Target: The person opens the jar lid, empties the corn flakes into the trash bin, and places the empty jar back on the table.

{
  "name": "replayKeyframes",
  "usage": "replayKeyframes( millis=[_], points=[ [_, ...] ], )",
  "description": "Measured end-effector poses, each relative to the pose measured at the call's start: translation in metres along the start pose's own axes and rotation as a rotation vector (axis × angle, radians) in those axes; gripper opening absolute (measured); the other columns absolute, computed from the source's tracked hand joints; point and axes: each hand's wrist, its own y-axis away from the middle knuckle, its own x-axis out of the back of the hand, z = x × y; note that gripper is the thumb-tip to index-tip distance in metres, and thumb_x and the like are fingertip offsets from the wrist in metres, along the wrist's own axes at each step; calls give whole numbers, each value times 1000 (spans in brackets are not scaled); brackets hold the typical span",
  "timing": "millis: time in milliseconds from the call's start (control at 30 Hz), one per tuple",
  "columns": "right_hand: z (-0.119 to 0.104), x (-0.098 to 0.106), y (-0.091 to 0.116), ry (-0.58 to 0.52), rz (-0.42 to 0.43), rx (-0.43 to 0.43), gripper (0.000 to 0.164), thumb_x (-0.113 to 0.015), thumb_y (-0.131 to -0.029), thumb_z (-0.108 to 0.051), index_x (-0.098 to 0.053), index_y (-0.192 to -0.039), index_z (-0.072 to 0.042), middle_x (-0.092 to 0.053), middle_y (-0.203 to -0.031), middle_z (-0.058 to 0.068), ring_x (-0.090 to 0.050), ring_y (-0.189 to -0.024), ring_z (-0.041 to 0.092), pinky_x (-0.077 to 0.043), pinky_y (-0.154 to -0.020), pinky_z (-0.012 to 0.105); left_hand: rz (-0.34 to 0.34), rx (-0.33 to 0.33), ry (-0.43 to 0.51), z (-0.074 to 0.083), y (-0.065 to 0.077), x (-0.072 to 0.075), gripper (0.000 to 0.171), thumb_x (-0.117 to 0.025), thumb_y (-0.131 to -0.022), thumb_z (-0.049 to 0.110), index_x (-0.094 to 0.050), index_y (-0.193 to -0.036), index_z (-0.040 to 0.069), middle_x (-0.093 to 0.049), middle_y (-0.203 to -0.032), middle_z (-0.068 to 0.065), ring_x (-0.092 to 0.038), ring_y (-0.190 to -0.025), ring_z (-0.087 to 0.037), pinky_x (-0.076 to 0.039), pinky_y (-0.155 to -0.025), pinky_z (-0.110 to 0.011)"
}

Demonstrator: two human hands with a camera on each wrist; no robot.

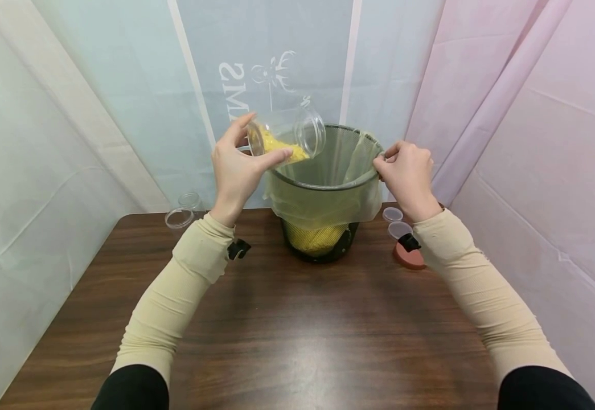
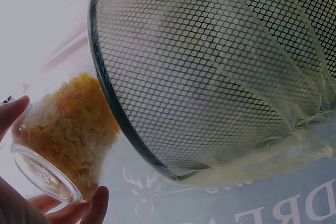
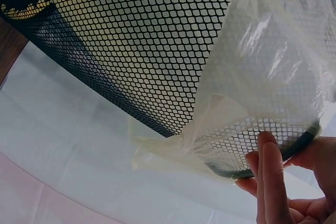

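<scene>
My left hand point(image 1: 237, 168) grips a clear plastic jar point(image 1: 279, 121) by its base end, thumb underneath. The jar lies tilted on its side, its uncapped mouth over the bin's left rim. Inside are yellow flakes point(image 2: 73, 124), heaped along the lower wall. A black wire-mesh wastebasket point(image 1: 345, 246) stands upright at the table's back, lined with a thin pale bag point(image 1: 323, 208) folded over the rim. More yellow shows through its lower mesh. On the right, my right hand point(image 1: 407, 173) pinches the bin's rim and the folded bag between thumb and fingers.
Two clear empty-looking cups point(image 1: 179, 218) stand at the back left, partly behind the left forearm. Two small translucent lids point(image 1: 392, 214) and a reddish round lid point(image 1: 409, 257) lie right of the bin. Fabric curtains point(image 1: 133, 114) hang behind and beside the brown table point(image 1: 277, 330).
</scene>
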Motion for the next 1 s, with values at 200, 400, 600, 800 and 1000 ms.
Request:
replayKeyframes(
  millis=[200, 400, 600, 800, 1000],
  points=[
    [-1, 0, 1, 3, 6, -1, 26, -55, -82, -21, -70, -88, -1, -71, -72, 14, -64, -71, 34, -46, -74, 48, -14, 5, 7, 1, 1, 0, 80, -88, -58, 41, -57, -131, 25, -68, -107, -3, -63, -83, -12, -52, -70, -24],
    [-1, 1, 1, -6, 14, -1, 26, -55, -81, -20, -70, -87, 0, -71, -71, 15, -64, -71, 34, -46, -76, 49, -8, -43, -59, 0, 1, -1, 85, -89, -56, 41, -57, -132, 21, -67, -114, -1, -61, -85, -11, -51, -68, -23],
    [0, 2, 1, 0, 0, -7, 27, -54, -82, -21, -71, -90, 0, -71, -73, 15, -64, -75, 35, -45, -81, 50, -3, -96, -104, 2, 2, -2, 86, -90, -55, 37, -57, -132, 18, -63, -125, 3, -59, -98, -9, -49, -77, -22],
    [0, 2, 1, 2, 0, -10, 27, -54, -82, -22, -71, -89, -1, -71, -73, 14, -65, -74, 34, -46, -78, 47, -4, -151, -145, 4, 4, -2, 87, -92, -54, 32, -56, -133, 19, -59, -132, 7, -57, -105, -9, -40, -92, -24],
    [0, 2, 1, 3, -3, -11, 27, -54, -81, -21, -70, -89, -1, -72, -73, 14, -65, -75, 34, -45, -79, 47, -12, -190, -184, 5, 5, -3, 86, -92, -55, 27, -56, -133, 22, -57, -134, 8, -51, -117, -1, -30, -101, -22]
  ],
)
